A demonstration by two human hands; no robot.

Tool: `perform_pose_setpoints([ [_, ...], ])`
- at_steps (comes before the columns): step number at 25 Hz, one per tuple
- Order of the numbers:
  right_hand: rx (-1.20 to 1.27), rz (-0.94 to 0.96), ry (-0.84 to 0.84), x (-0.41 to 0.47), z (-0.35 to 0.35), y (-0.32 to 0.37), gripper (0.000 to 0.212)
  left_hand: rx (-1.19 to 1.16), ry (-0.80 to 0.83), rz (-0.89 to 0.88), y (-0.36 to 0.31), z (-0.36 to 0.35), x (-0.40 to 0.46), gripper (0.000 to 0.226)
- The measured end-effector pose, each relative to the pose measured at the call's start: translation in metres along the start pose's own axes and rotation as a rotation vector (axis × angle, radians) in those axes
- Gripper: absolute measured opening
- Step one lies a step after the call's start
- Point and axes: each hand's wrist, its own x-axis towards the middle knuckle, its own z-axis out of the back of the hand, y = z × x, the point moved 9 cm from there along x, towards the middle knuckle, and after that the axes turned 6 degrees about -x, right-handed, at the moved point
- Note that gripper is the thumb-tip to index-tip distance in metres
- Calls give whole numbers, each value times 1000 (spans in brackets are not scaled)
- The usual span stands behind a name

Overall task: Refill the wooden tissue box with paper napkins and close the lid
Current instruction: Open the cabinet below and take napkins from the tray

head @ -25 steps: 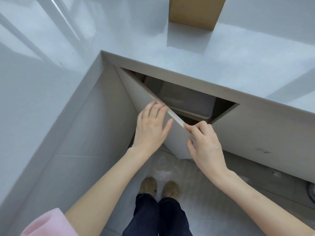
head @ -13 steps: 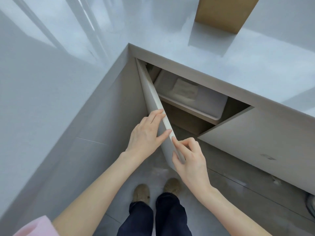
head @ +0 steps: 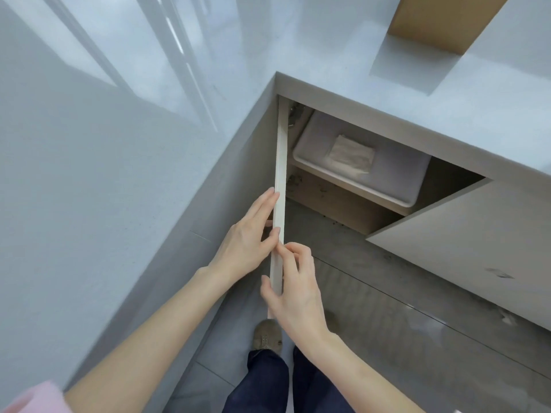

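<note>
The wooden tissue box (head: 438,22) stands on the grey countertop (head: 372,93) at the top right, partly cut off by the frame. Below the counter an open cupboard shows a white plastic bin (head: 387,174) holding a pack of paper napkins (head: 351,156). The left cupboard door (head: 280,186) stands swung wide, seen edge-on. My left hand (head: 247,242) lies flat against the door's outer side with its fingers on the edge. My right hand (head: 295,290) pinches the door's lower edge between thumb and fingers.
The right cupboard door (head: 477,242) is swung partly out at the right. A glossy grey wall panel (head: 89,174) fills the left side. My feet (head: 267,338) and dark trousers stand on the grey tiled floor below the door.
The left cupboard door has swung further outward, from angled to edge-on, with both hands following it. The bin and the napkin pack inside have come into full view.
</note>
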Motion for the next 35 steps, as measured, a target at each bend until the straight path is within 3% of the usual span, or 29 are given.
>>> perform_pose_setpoints([
  [8, -13, -16, -13, 6, -13, 15, 53, 11, 12, 21, 11, 16, -1, 51],
  [13, -11, 36, -4, 8, 12, -3, 45, 348, -41, -51, -21, 9, 0, 54],
  [20, -339, -91, 21, 33, 70, -75, 61, 525, 69, -33, -60, -28, 27, 63],
  [25, -511, -93, 109, 53, 88, -113, 69, 545, 111, 25, -63, -60, 52, 66],
  [35, -573, -164, 149, 95, 101, -143, 69, 542, 173, 37, -55, -83, 98, 68],
])
